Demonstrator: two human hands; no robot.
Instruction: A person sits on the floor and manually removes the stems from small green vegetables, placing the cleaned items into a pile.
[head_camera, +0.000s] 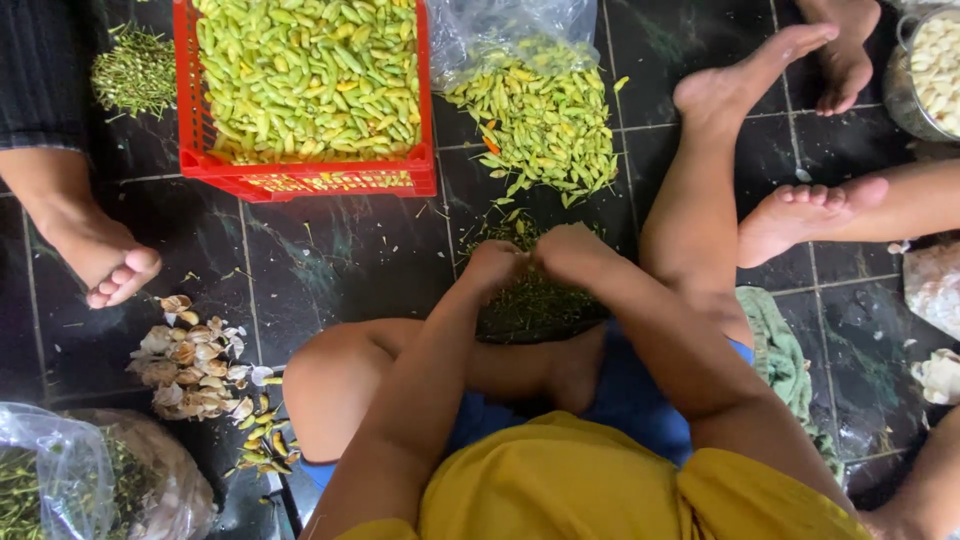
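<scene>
Person seated on a dark tiled floor (340, 250), viewed from above. Both hands meet in front of the body, above a dark heap of green stems (535, 305) lying between the legs.

Left hand (495, 265): closed into a loose fist, knuckles up. The fingers are curled together; what they pinch is hidden from this view.

Right hand (572, 252): likewise closed, fingers curled under, touching the left hand. Its contents cannot be made out. Any chilli held between the two hands is covered by the knuckles.

Loose chillies (540, 125), pale green to yellow with a few orange ones, lie in a spread pile on the floor just beyond the hands, spilling from a clear plastic bag (500, 30). The stem heap sits between this pile and the person.

A red crate (310, 180), filled with the same chillies, stands left of the loose pile, near it but apart.

Further left, a second small heap of stems (135, 70) lies by the top edge. Garlic skins (195, 360) lie in a pile by the person's left knee, with a few chillies just below them. A bag (60, 480) sits at the lower left corner.

A bowl of peeled garlic (935, 70) stands at the upper right. A green cloth (785, 355) lies beside the person's right leg. Other people's feet (810, 215) rest on the floor at right and left.
</scene>
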